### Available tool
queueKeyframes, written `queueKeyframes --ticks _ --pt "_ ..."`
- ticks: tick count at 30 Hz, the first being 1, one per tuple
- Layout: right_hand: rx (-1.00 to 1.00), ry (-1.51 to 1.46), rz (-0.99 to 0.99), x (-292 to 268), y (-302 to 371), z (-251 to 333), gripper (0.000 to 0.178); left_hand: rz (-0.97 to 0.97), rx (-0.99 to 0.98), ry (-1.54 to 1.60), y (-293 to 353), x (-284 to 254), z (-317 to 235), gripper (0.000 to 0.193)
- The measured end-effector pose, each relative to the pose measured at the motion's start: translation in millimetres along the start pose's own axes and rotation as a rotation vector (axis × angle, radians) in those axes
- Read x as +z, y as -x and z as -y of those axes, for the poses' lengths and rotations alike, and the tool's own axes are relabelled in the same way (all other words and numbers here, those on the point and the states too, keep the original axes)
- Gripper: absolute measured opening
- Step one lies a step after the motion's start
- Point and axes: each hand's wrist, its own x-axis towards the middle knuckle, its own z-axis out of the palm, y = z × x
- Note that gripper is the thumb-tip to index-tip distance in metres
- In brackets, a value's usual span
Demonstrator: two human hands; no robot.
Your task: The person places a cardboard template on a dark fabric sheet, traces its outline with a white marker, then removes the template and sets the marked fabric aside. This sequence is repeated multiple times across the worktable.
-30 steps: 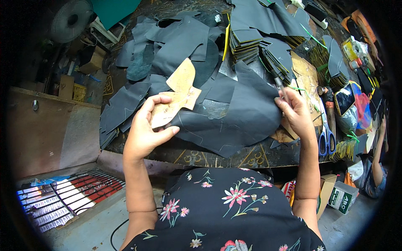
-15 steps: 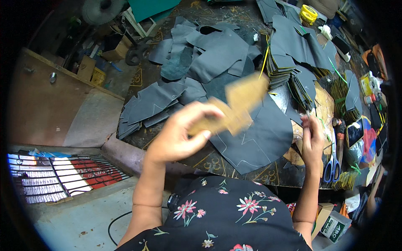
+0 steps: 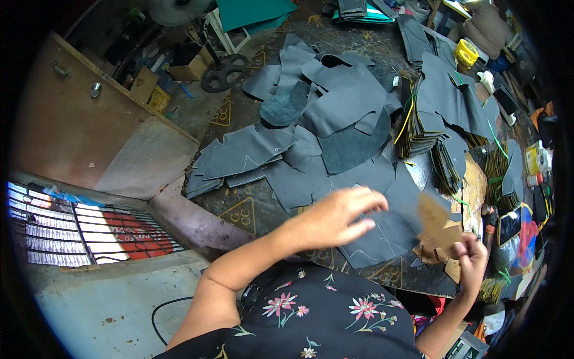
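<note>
Two items govern the layout: the tan template (image 3: 437, 222) and the dark sheet (image 3: 397, 230) marked with pale lines. The template is at the right hand (image 3: 470, 252), pinched between thumb and fingers at its near, right-hand end. Its outline is blurred; whether that hand grips anything else cannot be determined.

The left hand (image 3: 345, 218) appears empty. Its fingers are loosely curved and the thumb stands apart, leaving a wide gap directed toward the template. It is positioned above the left part of the dark sheet; contact with the sheet cannot be confirmed.

Controlling relation: the template lies to the right of the left hand, beyond its fingertips and clear of them. Its long axis runs from the right hand's grip obliquely away from the body and to the left. The right hand is the nearer of the two. The marked area of the sheet lies between the hands, with the template over or just beside its right edge; the height above it cannot be determined.

Surroundings: on the table (image 3: 234, 219), cut dark pieces (image 3: 242, 157) lie beyond and left of the left hand. Bundled pieces (image 3: 418, 136) stand beyond both hands.
</note>
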Motion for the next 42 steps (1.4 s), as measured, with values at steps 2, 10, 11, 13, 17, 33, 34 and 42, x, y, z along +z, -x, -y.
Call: queueKeyframes --ticks 2,10,11,13,17,33,34,42 --pt "0.105 -0.129 -0.042 -24 -6 -23 0.012 -0.196 0.023 -0.234 -5 -27 8 0.023" --pt "0.189 0.368 -0.110 -39 -3 -55 0.018 -0.543 -0.186 -0.827 -39 -104 64 0.040" --pt "0.135 0.421 -0.157 -37 -2 -55 0.019 -0.520 -0.186 -0.856 -42 -105 70 0.040" --pt "0.056 0.456 -0.241 -32 -4 -51 0.020 -0.420 -0.275 -0.880 -49 -109 78 0.039" --pt "0.158 0.337 -0.273 -22 -8 -34 0.022 -0.518 -0.192 -0.446 -66 -119 84 0.024" --pt "0.070 -0.044 0.029 39 -35 31 0.021 -0.580 -0.116 0.482 -141 -157 54 0.053" --pt "0.066 -0.046 0.037 42 -35 32 0.022 -0.601 -0.062 0.511 -148 -158 55 0.054" --pt "0.082 -0.059 0.080 45 -37 30 0.021 -0.470 -0.228 -0.431 -151 -131 87 0.055"
